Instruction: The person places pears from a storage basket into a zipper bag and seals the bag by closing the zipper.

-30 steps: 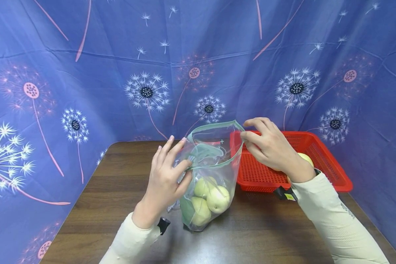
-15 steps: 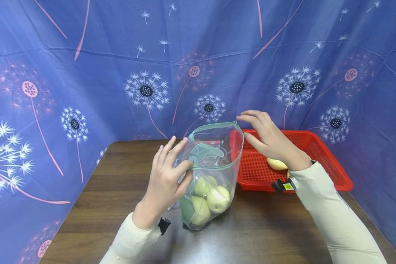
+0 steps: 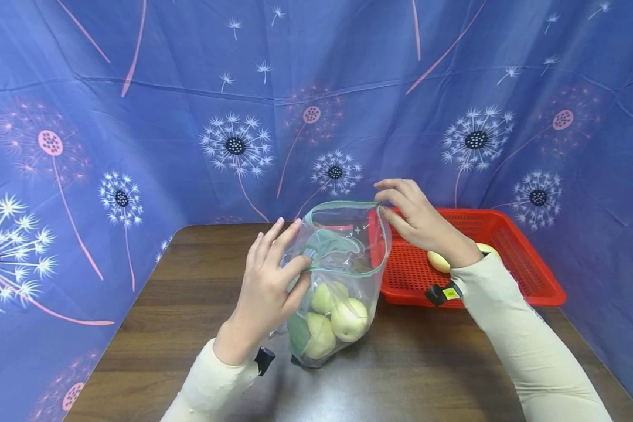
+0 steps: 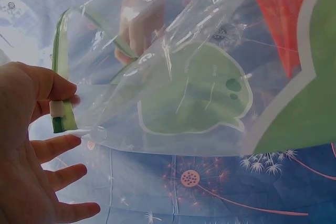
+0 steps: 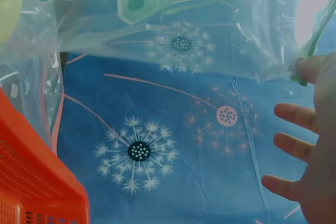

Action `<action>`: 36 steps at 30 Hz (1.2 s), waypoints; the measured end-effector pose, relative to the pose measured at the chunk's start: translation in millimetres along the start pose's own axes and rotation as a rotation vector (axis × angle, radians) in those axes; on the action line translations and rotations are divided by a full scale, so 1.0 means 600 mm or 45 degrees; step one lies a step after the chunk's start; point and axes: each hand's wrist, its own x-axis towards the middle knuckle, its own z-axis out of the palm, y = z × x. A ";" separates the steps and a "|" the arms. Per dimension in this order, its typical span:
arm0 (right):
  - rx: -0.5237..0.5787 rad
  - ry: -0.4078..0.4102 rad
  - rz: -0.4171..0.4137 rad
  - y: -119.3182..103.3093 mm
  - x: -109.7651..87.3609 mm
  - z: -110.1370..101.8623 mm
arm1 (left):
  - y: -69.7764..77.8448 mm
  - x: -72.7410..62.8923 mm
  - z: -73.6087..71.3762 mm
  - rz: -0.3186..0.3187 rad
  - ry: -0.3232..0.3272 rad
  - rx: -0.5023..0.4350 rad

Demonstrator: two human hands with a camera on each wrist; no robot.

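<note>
A clear zip bag point(image 3: 350, 284) with green trim stands on the table, its mouth spread wide. Several round yellow-green fruits point(image 3: 349, 319), apples or pears, lie at its bottom. My left hand point(image 3: 268, 281) pinches the left end of the rim between thumb and index finger, beside the zip slider point(image 4: 56, 109); its other fingers are spread. At the opposite corner of the rim, my right hand point(image 3: 419, 214) pinches the green edge with thumb and forefinger, as the right wrist view shows. A green cartoon print point(image 4: 194, 90) covers part of the bag.
Behind and right of the bag sits a red plastic basket point(image 3: 527, 264), holding yellow fruits point(image 3: 439, 262) partly hidden by my right arm. Below lies a brown wooden table point(image 3: 190, 293). A blue dandelion-patterned cloth point(image 3: 380, 135) hangs at the back and sides.
My right hand has let go of the bag's right corner, shifted slightly left, and pinches the rim again. The mouth looks rounder and wider. My left hand keeps its place.
</note>
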 end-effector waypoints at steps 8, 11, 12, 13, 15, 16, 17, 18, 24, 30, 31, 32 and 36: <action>-0.196 0.135 -0.119 -0.006 0.011 0.000 | -0.011 0.005 -0.006 -0.014 0.037 -0.014; -0.223 0.179 -0.148 -0.006 0.015 0.001 | -0.017 0.011 -0.012 -0.019 0.067 -0.024; -0.230 0.192 -0.149 -0.007 0.015 0.001 | -0.020 0.013 -0.015 -0.020 0.077 -0.025; -0.234 0.205 -0.151 -0.008 0.016 0.002 | -0.023 0.016 -0.018 -0.019 0.095 -0.027; -0.245 0.230 -0.148 -0.011 0.018 0.001 | -0.028 0.020 -0.024 -0.013 0.139 -0.031; -0.253 0.241 -0.144 -0.013 0.019 0.001 | -0.031 0.023 -0.027 -0.012 0.160 -0.035; -0.263 0.252 -0.140 -0.014 0.020 0.000 | -0.033 0.025 -0.030 -0.011 0.180 -0.040; -0.273 0.261 -0.135 -0.015 0.021 -0.002 | -0.036 0.027 -0.033 -0.014 0.202 -0.044; -0.326 0.314 -0.114 -0.017 0.026 -0.012 | -0.051 0.042 -0.051 -0.030 0.323 -0.049; -0.349 0.377 -0.087 -0.023 0.026 -0.026 | -0.067 0.052 -0.064 -0.051 0.397 -0.057; -0.356 0.389 -0.084 -0.025 0.025 -0.029 | -0.069 0.052 -0.065 -0.052 0.398 -0.055; -0.362 0.404 -0.083 -0.027 0.025 -0.032 | -0.071 0.053 -0.067 -0.054 0.398 -0.050; -0.384 0.474 -0.077 -0.035 0.021 -0.043 | -0.076 0.055 -0.071 -0.068 0.389 -0.016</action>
